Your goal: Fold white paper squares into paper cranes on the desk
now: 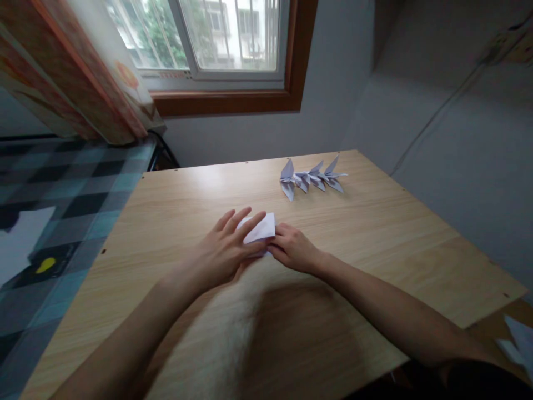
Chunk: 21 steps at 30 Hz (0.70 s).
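A small folded piece of white paper [262, 228] is between my two hands on the wooden tabletop. Over its left part lies my left hand [232, 240], fingers spread and stretched out, with the thumb along the near edge of the paper. My right hand [294, 247] is closed, its fingertips pinching the paper's lower right edge. The underside of the paper and part of its left side are hidden by my fingers. Beyond the hands, several folded white paper cranes [310, 179] stand in a row on the tabletop.
The light wooden tabletop [166, 222] reaches toward the wall below a window [233, 39]. At left is a surface with a checked cloth [79, 200], bearing white paper [29, 236]. More white paper [520, 339] lies low at the right, past the table edge.
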### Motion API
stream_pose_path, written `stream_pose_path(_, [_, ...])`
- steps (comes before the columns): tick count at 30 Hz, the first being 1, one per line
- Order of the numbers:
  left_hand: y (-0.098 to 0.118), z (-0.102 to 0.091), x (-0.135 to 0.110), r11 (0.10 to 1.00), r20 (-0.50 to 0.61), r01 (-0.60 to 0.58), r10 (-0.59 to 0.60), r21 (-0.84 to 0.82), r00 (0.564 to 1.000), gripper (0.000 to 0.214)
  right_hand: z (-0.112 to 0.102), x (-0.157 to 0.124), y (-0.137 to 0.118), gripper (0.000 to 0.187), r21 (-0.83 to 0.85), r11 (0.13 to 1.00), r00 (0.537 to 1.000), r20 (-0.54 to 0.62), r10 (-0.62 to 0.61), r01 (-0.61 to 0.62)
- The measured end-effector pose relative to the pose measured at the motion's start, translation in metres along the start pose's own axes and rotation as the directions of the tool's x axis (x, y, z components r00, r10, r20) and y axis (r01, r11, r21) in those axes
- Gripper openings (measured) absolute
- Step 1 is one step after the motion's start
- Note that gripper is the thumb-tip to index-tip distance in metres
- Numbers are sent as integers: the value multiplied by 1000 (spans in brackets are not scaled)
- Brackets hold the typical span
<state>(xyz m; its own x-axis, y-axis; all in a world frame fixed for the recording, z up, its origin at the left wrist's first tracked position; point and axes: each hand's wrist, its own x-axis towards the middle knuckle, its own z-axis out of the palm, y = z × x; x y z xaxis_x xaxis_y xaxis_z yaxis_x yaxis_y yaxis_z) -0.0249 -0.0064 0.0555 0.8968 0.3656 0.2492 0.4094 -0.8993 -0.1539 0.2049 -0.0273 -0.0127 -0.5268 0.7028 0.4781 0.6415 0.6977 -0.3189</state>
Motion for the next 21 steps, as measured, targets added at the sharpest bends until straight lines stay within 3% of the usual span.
stream_pose_path(5, [-3,8,-1,988,14,43,-45,150,999,40,0,0,1,14,19,1000,1000,9,-22,22])
stream_pose_path(10, [-9,-5,1,956,-15,63,-62,286,998,16,-1,0,1,16,39,998,999,28,-44,43])
stream_pose_path(17, [-15,-15,3,974,-9,72,-72,213,997,1,-1,1,1,17,40,999,999,32,-27,26])
stream_pose_path(21, [-22,-14,0,987,1,96,-97,132,995,3,-1,1,0,16,42,999,998,57,-7,5])
